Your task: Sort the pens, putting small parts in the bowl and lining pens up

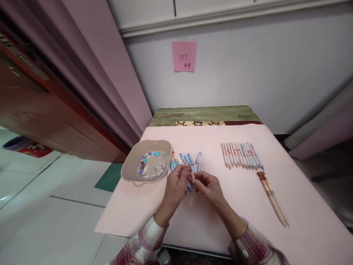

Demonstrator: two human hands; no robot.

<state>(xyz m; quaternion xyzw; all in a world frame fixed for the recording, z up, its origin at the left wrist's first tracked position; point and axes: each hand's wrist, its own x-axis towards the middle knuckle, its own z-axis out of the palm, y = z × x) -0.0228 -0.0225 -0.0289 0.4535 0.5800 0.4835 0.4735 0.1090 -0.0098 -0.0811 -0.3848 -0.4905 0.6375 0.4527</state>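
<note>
My left hand [176, 186] and my right hand [209, 187] meet over the middle of the table, fingers closed in a pinch. Between them is a short orange-brown pen barrel [192, 173], partly covered by the fingers. Just beyond and under the hands lies a loose pile of blue, white and orange pen parts [190, 159]. A beige plastic basin [128, 167] to the left holds small blue, teal and brown pieces [142, 165] and short clear or white bits. Right of my hands, two pens with brown tops and beige barrels [273, 198] lie side by side at a slant.
A neat row of several pale pens [241, 155] lies at the back right. Pink covering [204, 228] spreads over the table, with a green patterned strip [209, 113] showing at the far edge. A pink note [184, 56] is stuck on the wall behind.
</note>
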